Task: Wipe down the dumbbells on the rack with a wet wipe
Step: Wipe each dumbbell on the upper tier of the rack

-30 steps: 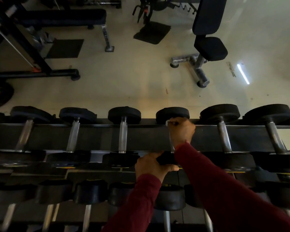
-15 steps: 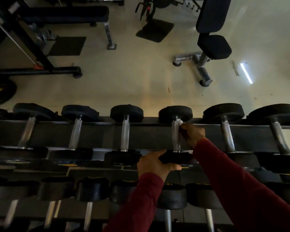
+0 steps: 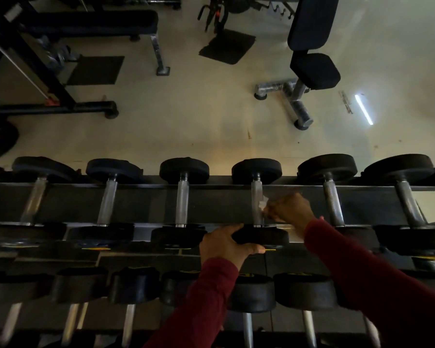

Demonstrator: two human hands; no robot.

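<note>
Chrome handle, black rubber heads: the dumbbell (image 3: 257, 197) I am working on lies on the top tier of the rack (image 3: 141, 204), fourth from the left in a row of six that I can count. Its far head points toward the floor beyond, its near head toward me. My left hand (image 3: 226, 243) grips the near head, thumb along the underside and fingers curled over the top edge. My right hand (image 3: 288, 208) is curled just right of the handle and pinches the wipe (image 3: 262, 205), a small white crumple pressed against the right side of the chrome about midway along. That hand is a little blurred, so I cannot tell how many fingers hold the wipe. Both my sleeves (image 3: 377, 280) are dark red.

On the top tier the other dumbbells sit parallel and apart, each with a bright handle spanning the dark rail. Below, a second tier holds more dumbbells (image 3: 133, 285) with black heads, some bearing yellow marks too small to read.

Beyond the rack lies a pale floor (image 3: 186, 116). On it, to the right, stands an adjustable bench (image 3: 312, 64) with black pads and a metal base; to the left is a flat bench (image 3: 93, 22) and a dark frame. A black mat (image 3: 227, 46) lies between them. A strip of light (image 3: 363, 109) reflects off the floor near the adjustable bench.
</note>
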